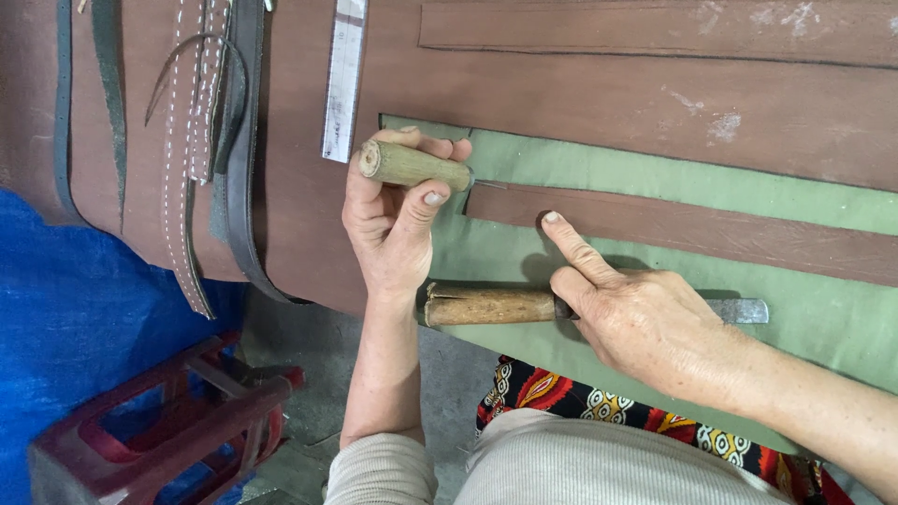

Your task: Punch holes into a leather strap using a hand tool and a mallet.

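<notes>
L hand [388,224] grips wooden-handled awl [416,165], tip at left end of brown leather strip [692,231] on green cloth [655,178]. R hand [645,323], forefinger out, presses strip; second wooden-handled tool [486,306] lies under it, near side.

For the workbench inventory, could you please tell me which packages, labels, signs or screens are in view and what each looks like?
No packages, labels, signs or screens in view.
Ruler: the only marked item, a flat silver strip with printed graduations, lying on brown leather above the left hand.
</notes>
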